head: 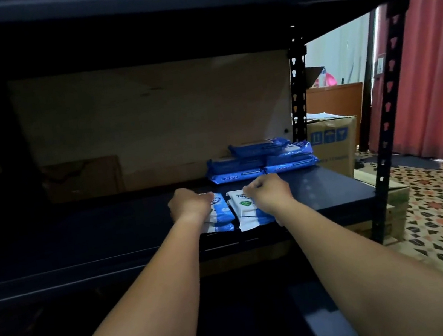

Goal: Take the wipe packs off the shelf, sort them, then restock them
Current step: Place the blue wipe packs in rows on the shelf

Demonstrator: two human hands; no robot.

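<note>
Two small stacks of white-and-blue wipe packs lie side by side near the front edge of the dark shelf board [109,236]. My left hand [190,205] grips the left stack [221,214] with curled fingers. My right hand [268,192] grips the right stack [245,210] the same way. Behind them, at the back right of the shelf, several dark blue wipe packs [259,159] are piled in two rows.
A black metal upright [298,84] stands at the shelf's back right and another [387,114] at the front right. A cardboard box [332,145] sits on the patterned floor beyond. Red curtains [432,50] hang at the right. The upper shelf [161,4] is close overhead.
</note>
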